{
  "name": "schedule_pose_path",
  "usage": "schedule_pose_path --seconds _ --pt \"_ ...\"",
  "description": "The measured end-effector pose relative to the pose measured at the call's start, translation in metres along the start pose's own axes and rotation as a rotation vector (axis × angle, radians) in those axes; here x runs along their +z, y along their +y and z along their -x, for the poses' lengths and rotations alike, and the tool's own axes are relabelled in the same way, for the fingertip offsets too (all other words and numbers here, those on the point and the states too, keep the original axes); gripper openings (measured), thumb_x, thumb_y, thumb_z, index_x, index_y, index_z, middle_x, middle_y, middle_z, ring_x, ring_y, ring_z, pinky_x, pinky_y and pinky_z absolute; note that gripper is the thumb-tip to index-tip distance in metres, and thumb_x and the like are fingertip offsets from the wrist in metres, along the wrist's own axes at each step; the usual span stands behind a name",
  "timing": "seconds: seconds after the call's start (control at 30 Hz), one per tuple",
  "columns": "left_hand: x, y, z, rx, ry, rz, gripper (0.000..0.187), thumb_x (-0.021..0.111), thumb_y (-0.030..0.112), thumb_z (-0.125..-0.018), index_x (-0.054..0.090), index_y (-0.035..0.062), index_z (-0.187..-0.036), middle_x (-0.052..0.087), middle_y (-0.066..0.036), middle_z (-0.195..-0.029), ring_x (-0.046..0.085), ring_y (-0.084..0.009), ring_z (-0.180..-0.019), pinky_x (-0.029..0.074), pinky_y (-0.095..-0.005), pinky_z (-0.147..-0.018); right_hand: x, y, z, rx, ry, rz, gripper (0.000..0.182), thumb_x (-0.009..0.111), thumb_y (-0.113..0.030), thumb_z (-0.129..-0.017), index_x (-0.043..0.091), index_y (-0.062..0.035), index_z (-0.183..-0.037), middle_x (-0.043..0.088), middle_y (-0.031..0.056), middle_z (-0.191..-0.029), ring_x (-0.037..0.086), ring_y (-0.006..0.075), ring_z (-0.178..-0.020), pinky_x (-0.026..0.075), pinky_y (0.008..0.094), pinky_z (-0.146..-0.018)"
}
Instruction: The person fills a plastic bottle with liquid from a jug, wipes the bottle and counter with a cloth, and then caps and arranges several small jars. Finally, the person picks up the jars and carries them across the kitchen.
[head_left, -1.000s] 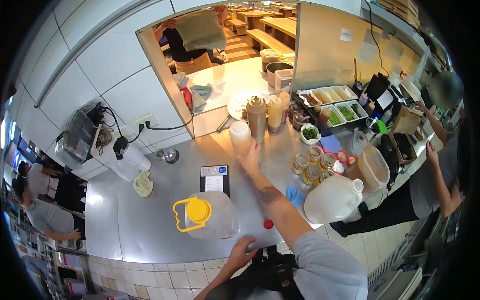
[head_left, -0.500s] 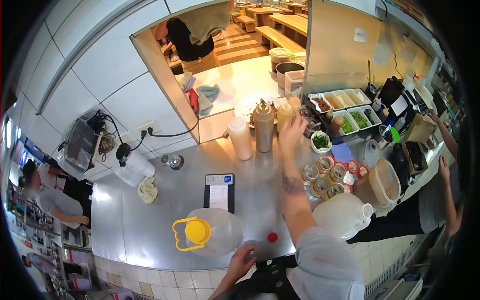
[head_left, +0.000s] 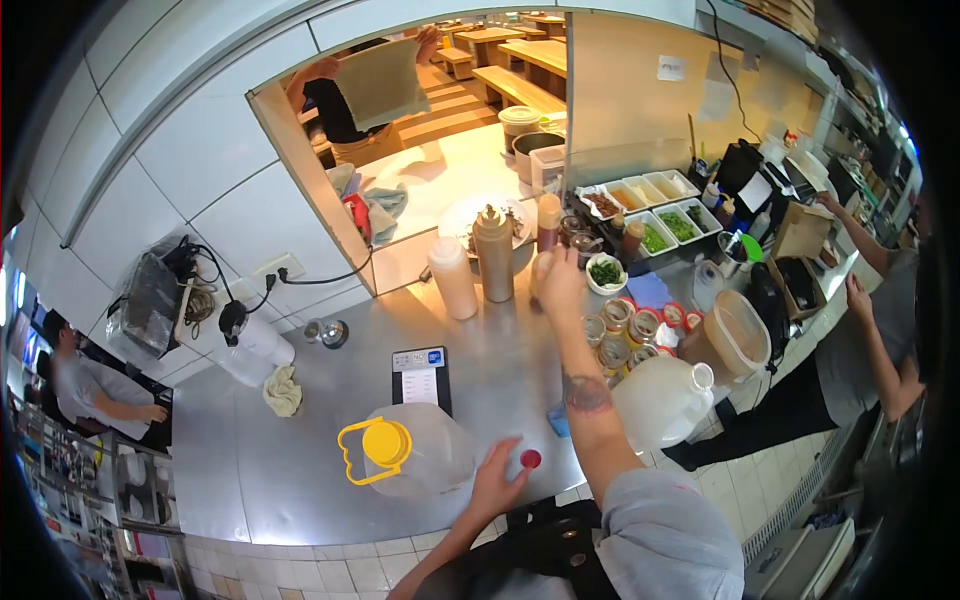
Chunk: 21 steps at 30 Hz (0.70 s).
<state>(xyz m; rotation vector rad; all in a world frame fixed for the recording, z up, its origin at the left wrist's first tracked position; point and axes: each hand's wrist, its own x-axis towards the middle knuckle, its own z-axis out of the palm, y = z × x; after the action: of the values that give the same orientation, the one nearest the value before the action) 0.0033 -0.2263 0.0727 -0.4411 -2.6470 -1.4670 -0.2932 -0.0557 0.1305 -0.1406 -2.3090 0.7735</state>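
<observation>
While the right hand (head_left: 560, 285) curled around a blurred, mostly hidden bottle (head_left: 536, 284) beside the brown bottle (head_left: 494, 258), the left hand (head_left: 492, 487) was open, fingers near the red cap (head_left: 530, 459), contact unclear; bottles stood upright within reach, presumably for one-handed grabbing.

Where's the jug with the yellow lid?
In the head view, the jug sits on the steel counter, left of the left hand and below the white slip.

Black clipboard (head_left: 443, 396): "NO" on top strip (head_left: 405, 361); print on slip (head_left: 420, 387), wall sheet (head_left: 671, 68) too small to read.
</observation>
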Motion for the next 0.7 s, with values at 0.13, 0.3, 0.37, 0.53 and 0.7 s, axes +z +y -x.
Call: schedule_pose_path --seconds 0.13,0.3,0.37,0.53,0.7 --pt "0.020 0.004 -0.048 -0.016 0.259 -0.061 0.080 0.078 0.017 -0.076 0.036 -0.0033 -0.141 0.048 -0.027 -0.131 0.050 -0.0442 -0.120 0.040 -0.0467 -0.103 -0.052 -0.024 0.058 0.035 -0.190 -0.013 0.039 0.075 -0.024 -0.077 0.062 0.0039 -0.101 0.061 0.0283 -0.102 0.065 0.0430 -0.089 0.055 0.0500 -0.075" --pt "0.032 0.036 -0.074 0.085 0.482 -0.194 0.090 0.083 0.017 -0.067 0.036 -0.0022 -0.142 0.051 -0.024 -0.130 0.051 -0.0426 -0.119 0.038 -0.0485 -0.103 -0.144 -0.063 0.120 0.041 -0.341 0.071 0.042 0.065 -0.040 -0.083 0.061 0.0014 -0.088 0.066 0.0235 -0.073 0.065 0.0393 -0.058 0.055 0.0475 -0.057" --pt "0.029 0.045 -0.067 0.079 0.469 -0.121 0.088 0.084 0.016 -0.064 0.041 -0.0008 -0.139 0.054 -0.022 -0.128 0.052 -0.0409 -0.118 0.039 -0.0481 -0.101 -0.165 -0.063 0.138 -0.028 -0.352 0.085 0.042 0.063 -0.042 -0.083 0.060 0.0004 -0.084 0.066 0.0216 -0.070 0.064 0.0375 -0.055 0.054 0.0460 -0.053" --pt "0.032 0.044 -0.035 0.027 0.308 0.317 0.067 0.084 0.012 -0.062 0.053 0.0021 -0.121 0.064 -0.015 -0.107 0.064 -0.0296 -0.098 0.049 -0.0411 -0.085 -0.193 -0.056 0.170 -0.270 -0.391 0.005 0.040 0.064 -0.040 -0.081 0.059 -0.0005 -0.080 0.065 0.0203 -0.070 0.065 0.0378 -0.057 0.053 0.0467 -0.052" --pt "-0.006 0.025 -0.021 0.010 -0.306 0.410 0.063 0.085 0.013 -0.062 0.054 0.0029 -0.117 0.065 -0.011 -0.103 0.063 -0.0196 -0.094 0.051 -0.0368 -0.082 -0.233 -0.043 0.169 -0.551 -0.681 -0.235 0.031 0.066 -0.028 -0.081 0.059 0.0001 -0.091 0.064 0.0167 -0.092 0.065 0.0351 -0.076 0.053 0.0449 -0.067"
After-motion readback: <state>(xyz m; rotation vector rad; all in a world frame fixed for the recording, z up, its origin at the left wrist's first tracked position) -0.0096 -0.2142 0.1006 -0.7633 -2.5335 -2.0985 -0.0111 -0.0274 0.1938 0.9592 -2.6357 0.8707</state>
